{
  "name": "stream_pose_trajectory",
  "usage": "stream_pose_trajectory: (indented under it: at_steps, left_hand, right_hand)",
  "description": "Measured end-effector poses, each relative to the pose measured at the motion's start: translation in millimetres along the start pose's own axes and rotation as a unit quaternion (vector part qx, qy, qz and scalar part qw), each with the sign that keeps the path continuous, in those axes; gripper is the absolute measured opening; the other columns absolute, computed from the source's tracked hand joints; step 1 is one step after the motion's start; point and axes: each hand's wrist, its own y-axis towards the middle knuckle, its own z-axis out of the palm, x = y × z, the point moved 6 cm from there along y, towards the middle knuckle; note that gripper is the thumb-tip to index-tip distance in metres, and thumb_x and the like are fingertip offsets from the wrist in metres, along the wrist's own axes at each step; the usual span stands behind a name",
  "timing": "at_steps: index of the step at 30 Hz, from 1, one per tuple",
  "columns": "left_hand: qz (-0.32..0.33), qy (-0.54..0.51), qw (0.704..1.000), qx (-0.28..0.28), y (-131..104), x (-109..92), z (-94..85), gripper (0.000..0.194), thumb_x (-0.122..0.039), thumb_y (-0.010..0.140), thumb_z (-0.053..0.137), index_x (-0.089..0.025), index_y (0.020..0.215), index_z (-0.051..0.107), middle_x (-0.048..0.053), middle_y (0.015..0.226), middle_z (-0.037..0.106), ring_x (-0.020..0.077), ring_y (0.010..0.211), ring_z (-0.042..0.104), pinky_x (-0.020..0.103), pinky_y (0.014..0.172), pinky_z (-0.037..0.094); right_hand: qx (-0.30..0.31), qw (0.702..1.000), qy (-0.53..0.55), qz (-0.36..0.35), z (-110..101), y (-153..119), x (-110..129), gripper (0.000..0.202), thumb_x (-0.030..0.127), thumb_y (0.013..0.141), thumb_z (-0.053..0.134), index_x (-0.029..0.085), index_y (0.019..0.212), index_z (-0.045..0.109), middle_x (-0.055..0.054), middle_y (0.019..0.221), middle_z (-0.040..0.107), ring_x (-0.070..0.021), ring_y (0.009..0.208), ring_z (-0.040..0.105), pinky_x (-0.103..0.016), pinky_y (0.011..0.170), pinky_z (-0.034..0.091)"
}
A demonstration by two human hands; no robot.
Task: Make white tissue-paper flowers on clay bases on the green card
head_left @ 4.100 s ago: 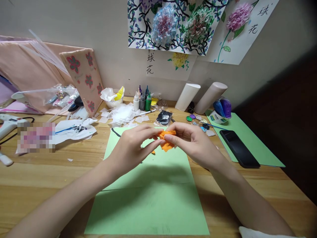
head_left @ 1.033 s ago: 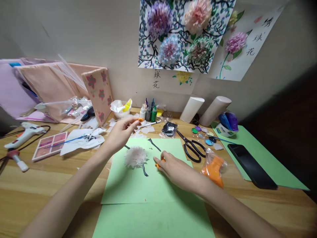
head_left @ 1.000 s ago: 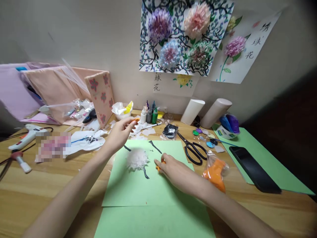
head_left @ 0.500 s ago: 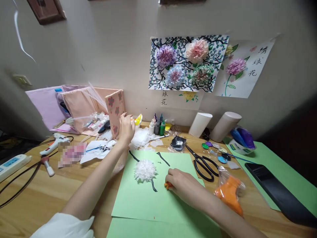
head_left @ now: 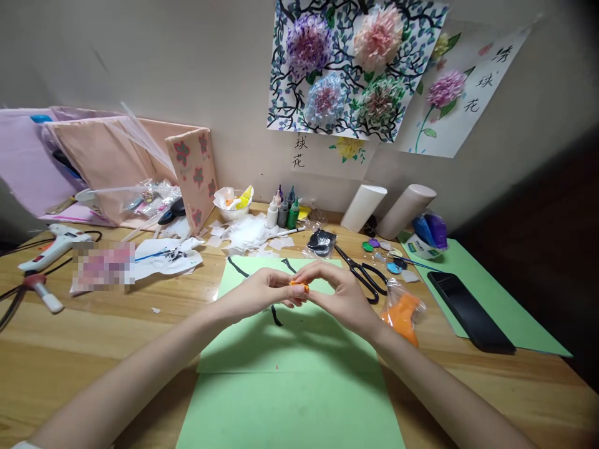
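A small piece of orange clay (head_left: 299,286) is pinched between my two hands above the green paper (head_left: 290,405). My left hand (head_left: 267,290) closes on it from the left with thumb and fingers. From the other side, the curled fingertips of my right hand (head_left: 344,294) grip the same piece. Beneath them, dark stem-like strips lie on the paper, one lower strip (head_left: 277,316) and another at the upper left (head_left: 238,267). The white fringed flower on the sheet is hidden behind my hands. To the right lies a plastic bag of orange clay (head_left: 402,317).
Black scissors (head_left: 365,274) and a bag of black clay (head_left: 322,242) lie beyond the sheet. A phone (head_left: 470,312) rests at right. Paint bottles (head_left: 282,213), a bowl (head_left: 234,209) and white scraps (head_left: 248,232) are behind. A glue gun (head_left: 53,246) lies left.
My left hand has come back from the bowl area to the middle. My right hand has lifted the orange clay off the paper, and both hands now meet on it. The view has tilted down.
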Motion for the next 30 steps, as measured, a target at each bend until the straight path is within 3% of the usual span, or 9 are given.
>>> stream_pose_trajectory:
  at_steps: [4,10,16,19,22,25,28,30]
  left_hand:
    - [0.028,0.056,0.996,-0.061,0,-3,-3.5,0.029,-0.040,0.080,0.058,-0.013,0.074,0.064,0.002,0.070,0.062,0.0118,0.068,0.055,0.021,0.064,0.042]
    - [0.068,0.043,0.994,-0.080,-1,-7,-4.5,0.030,-0.037,0.084,0.051,-0.012,0.073,0.063,0.001,0.064,0.059,0.0093,0.060,0.049,0.020,0.059,0.038]
    - [0.083,0.105,0.985,-0.110,-5,-11,-3.6,0.033,-0.035,0.086,0.047,-0.013,0.061,0.052,-0.004,0.055,0.042,0.0077,0.053,0.036,0.020,0.051,0.028]
    - [0.069,0.116,0.983,-0.127,-6,-8,-3.6,0.034,-0.036,0.087,0.044,-0.014,0.062,0.050,-0.003,0.058,0.042,0.0089,0.057,0.037,0.020,0.054,0.029]
    - [0.057,0.091,0.987,-0.122,-5,-7,-2.9,0.030,-0.037,0.087,0.043,-0.015,0.072,0.056,-0.001,0.070,0.050,0.0106,0.065,0.043,0.020,0.059,0.034]
    - [0.030,-0.006,0.995,-0.092,-4,-6,-1.6,0.026,-0.036,0.087,0.044,-0.016,0.080,0.059,-0.001,0.072,0.050,0.0094,0.063,0.042,0.019,0.054,0.033]
    - [0.016,-0.101,0.993,-0.050,-3,-5,0.0,0.031,-0.041,0.086,0.048,-0.014,0.081,0.062,0.000,0.068,0.052,0.0073,0.057,0.041,0.019,0.050,0.034]
    - [0.021,-0.135,0.990,-0.034,-2,-4,-0.8,0.032,-0.044,0.083,0.056,-0.013,0.082,0.065,0.002,0.074,0.059,0.0076,0.060,0.049,0.020,0.056,0.040]
  right_hand:
    - [-0.013,0.997,-0.058,-0.057,-3,-2,7,0.004,0.018,0.079,0.064,0.020,0.083,0.065,-0.004,0.086,0.065,-0.0161,0.083,0.061,-0.032,0.075,0.051]
    - [0.071,0.989,-0.098,-0.086,-6,0,19,0.034,0.021,0.077,0.069,0.024,0.110,0.062,-0.005,0.100,0.064,-0.0160,0.088,0.061,-0.031,0.077,0.054]
    - [0.036,0.964,-0.167,-0.203,-3,-7,26,0.043,0.023,0.077,0.068,0.023,0.119,0.058,-0.008,0.099,0.063,-0.0173,0.091,0.062,-0.032,0.079,0.055]
    - [0.026,0.952,-0.203,-0.227,-1,-9,21,0.040,0.021,0.083,0.062,0.023,0.122,0.056,-0.009,0.101,0.064,-0.0172,0.092,0.062,-0.031,0.078,0.055]
    - [0.006,0.947,-0.228,-0.226,-2,-8,15,0.034,0.018,0.088,0.052,0.023,0.122,0.057,-0.010,0.104,0.064,-0.0174,0.095,0.062,-0.032,0.079,0.055]
    - [-0.039,0.950,-0.236,-0.199,-9,-6,13,0.030,0.019,0.089,0.052,0.024,0.116,0.061,-0.009,0.101,0.066,-0.0179,0.093,0.062,-0.034,0.079,0.054]
    - [-0.069,0.971,-0.174,-0.150,-15,-4,13,0.026,0.018,0.088,0.053,0.025,0.111,0.065,-0.007,0.098,0.066,-0.0174,0.092,0.061,-0.034,0.081,0.053]
    - [-0.057,0.985,-0.113,-0.119,-16,-2,14,0.026,0.018,0.089,0.053,0.026,0.110,0.065,-0.007,0.102,0.064,-0.0166,0.098,0.060,-0.034,0.085,0.051]
